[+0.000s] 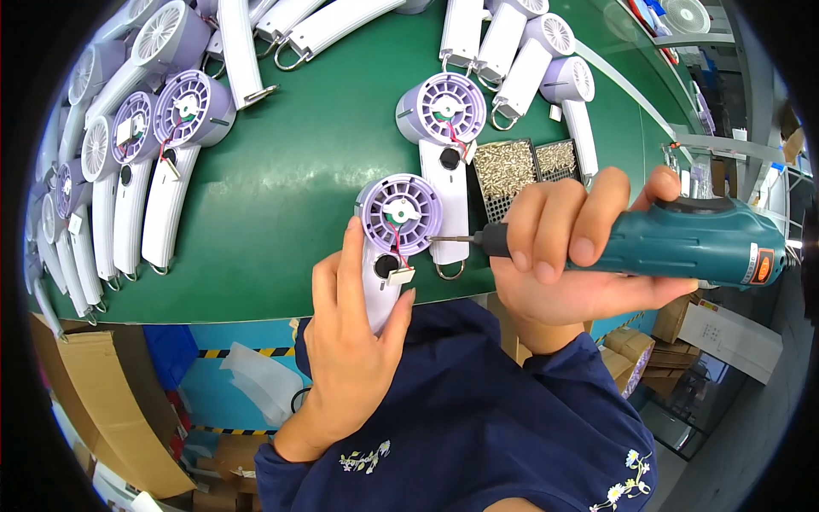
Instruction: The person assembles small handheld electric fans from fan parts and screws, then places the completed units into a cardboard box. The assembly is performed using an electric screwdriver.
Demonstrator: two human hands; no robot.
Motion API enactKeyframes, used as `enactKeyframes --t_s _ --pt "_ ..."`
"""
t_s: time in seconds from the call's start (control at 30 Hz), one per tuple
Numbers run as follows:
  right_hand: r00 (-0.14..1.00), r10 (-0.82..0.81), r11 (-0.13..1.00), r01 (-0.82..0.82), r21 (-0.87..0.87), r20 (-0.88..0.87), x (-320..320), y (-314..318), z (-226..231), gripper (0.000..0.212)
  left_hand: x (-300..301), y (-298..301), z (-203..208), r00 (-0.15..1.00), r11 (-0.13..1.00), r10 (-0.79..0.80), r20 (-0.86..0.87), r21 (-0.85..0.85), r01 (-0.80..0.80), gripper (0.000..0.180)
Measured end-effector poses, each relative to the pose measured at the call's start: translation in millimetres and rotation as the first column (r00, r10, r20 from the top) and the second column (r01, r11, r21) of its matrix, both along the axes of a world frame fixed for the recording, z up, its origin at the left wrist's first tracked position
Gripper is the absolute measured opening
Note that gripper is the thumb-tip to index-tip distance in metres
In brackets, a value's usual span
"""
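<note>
My left hand point(354, 328) is wrapped round the white handle of a handheld fan point(401, 213), whose round purple head shows an open housing with red wires and a small white connector. In my right hand point(567, 243) is a teal electric screwdriver point(691, 243), lying level with its thin bit pointing left. The bit's tip reaches the lower right rim of the purple head; whether it sits on a screw is too small to tell. Just behind lies a second open fan point(444, 107), its handle running toward me. A black tray of small screws point(505, 171) stands beside that handle.
Many white and purple fans point(175, 171) crowd the left of the green table point(281, 196), with more point(525, 72) at the back right. A smaller screw tray point(556, 160) adjoins the first. Below the table edge are cardboard boxes point(128, 410) and a blue bin point(171, 350).
</note>
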State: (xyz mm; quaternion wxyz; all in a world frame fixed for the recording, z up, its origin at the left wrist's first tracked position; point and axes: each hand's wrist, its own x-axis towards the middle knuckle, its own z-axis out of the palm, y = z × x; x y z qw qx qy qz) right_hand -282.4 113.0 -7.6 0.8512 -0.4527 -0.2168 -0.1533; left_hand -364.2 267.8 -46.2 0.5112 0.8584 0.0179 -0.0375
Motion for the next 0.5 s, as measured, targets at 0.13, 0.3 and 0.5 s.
enactKeyframes --t_s 0.13,0.3,0.5 --pt "0.998 0.06 0.996 -0.061 0.07 0.026 2 -6 3 0.069 6 3 5 0.997 0.982 -0.021 0.079 0.191 0.006 0.069" --pt "0.983 0.169 0.977 -0.177 0.12 0.073 4 -13 0 0.07 17 13 -2 0.987 0.968 -0.031 0.161 0.253 -0.011 0.066" --pt "0.985 0.158 0.974 -0.168 0.155 0.073 2 -13 12 0.066 18 15 19 0.913 0.982 0.024 0.408 0.162 -0.098 0.051"
